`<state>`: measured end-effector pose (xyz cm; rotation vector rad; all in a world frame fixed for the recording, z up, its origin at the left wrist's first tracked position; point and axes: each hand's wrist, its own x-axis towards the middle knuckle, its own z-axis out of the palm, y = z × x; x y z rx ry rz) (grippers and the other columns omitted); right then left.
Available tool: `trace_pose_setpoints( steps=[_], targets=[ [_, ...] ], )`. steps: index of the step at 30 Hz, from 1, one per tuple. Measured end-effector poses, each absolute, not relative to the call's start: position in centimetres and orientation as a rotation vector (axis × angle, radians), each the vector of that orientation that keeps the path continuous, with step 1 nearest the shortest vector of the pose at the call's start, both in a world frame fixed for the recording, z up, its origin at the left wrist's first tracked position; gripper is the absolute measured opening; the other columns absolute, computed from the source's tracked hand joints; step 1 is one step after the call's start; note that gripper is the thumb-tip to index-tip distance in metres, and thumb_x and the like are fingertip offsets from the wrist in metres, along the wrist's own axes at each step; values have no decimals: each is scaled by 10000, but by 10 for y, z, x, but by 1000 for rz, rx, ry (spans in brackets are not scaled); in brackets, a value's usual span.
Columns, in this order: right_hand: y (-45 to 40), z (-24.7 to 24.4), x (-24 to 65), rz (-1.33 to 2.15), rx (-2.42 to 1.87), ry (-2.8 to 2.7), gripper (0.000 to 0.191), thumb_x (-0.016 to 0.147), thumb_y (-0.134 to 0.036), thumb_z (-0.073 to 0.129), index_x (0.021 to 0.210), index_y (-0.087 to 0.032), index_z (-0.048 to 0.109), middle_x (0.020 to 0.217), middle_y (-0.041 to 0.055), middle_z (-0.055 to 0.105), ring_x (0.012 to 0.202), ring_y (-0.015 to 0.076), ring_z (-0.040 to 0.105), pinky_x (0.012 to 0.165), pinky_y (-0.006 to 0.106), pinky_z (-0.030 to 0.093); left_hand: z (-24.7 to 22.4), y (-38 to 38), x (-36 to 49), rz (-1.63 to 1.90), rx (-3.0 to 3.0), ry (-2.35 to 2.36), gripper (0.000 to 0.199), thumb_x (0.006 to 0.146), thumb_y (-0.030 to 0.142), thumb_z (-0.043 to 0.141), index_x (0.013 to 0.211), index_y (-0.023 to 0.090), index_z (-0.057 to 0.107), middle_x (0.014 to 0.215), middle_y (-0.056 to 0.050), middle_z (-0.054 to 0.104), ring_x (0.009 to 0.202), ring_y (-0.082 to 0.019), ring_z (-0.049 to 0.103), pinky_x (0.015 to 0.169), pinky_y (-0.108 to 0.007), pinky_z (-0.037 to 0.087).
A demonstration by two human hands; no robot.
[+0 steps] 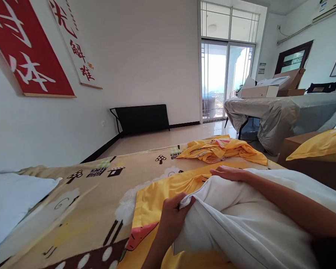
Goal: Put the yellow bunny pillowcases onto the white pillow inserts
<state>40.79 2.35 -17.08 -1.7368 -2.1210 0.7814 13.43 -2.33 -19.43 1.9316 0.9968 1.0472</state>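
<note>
A plump white pillow (240, 220) lies in front of me, its near part reaching the bottom of the view. My left hand (175, 215) is closed on its left corner, with the edge seam pinched between thumb and fingers. Over the pillow's far side, my right hand (229, 173) rests with fingers stretched out and lying fairly flat; its underside is hidden. Beneath the pillow is a yellow pillowcase (154, 196) printed with a watermelon slice, spread on a beige patterned bedsheet (100, 198).
A crumpled yellow cloth (224, 149) lies at the bed's far edge. Another white pillow (14, 201) is at left. At right, a yellow pillow (322, 145) sits on a cardboard box (291, 157). Behind stands a plastic-covered table (280, 112); a black folded frame (142, 119) leans against the wall.
</note>
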Motion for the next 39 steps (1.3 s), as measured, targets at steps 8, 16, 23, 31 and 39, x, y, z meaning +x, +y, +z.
trace_pose_setpoints(
  steps=[8, 16, 23, 31, 39],
  targets=[
    [-20, -160, 414, 551, -1621, -2219, 637, 906, -624, 235, 1049, -181, 670, 1008, 107, 666, 933, 238, 594, 825, 360, 449, -200, -9, 137, 1055, 1808, 1054, 443, 760, 535, 525, 553, 184, 351, 558, 49, 279, 563, -93, 270, 512, -213, 244],
    [-80, -159, 390, 567, -1515, -2460, 922, 802, -640, 494, 1496, -177, 103, 1431, 169, 392, 1321, 325, 334, 1097, 552, 151, -206, -7, 139, 1063, 1796, 1119, 430, 779, 506, 539, 568, 185, 346, 568, 52, 272, 569, -91, 269, 519, -210, 244],
    [-107, -185, 365, 498, -1622, -2533, 1306, 518, -542, 769, 1493, -178, -20, 1520, 228, 138, 1383, 444, 96, 1079, 633, 54, -199, -12, 141, 1051, 1892, 1167, 388, 790, 474, 517, 562, 172, 431, 545, 49, 306, 551, -89, 286, 503, -206, 255],
    [-101, -203, 361, 189, -1785, -2354, 1115, 579, -221, 602, 1490, -121, -32, 1333, 212, 460, 1225, 361, 422, 1071, 572, 142, -174, -47, 130, 1250, 1962, 1247, 322, 779, 395, 526, 560, 162, 566, 504, 41, 391, 517, -83, 326, 494, -199, 279],
    [-110, -198, 380, 53, -1604, -2272, 785, 588, -99, 513, 1361, -185, 409, 1112, 115, 636, 990, 256, 575, 932, 419, 310, -170, -54, 131, 1277, 2067, 1001, 272, 773, 386, 590, 598, 197, 678, 551, 12, 611, 538, -118, 515, 551, -214, 402]
  ],
)
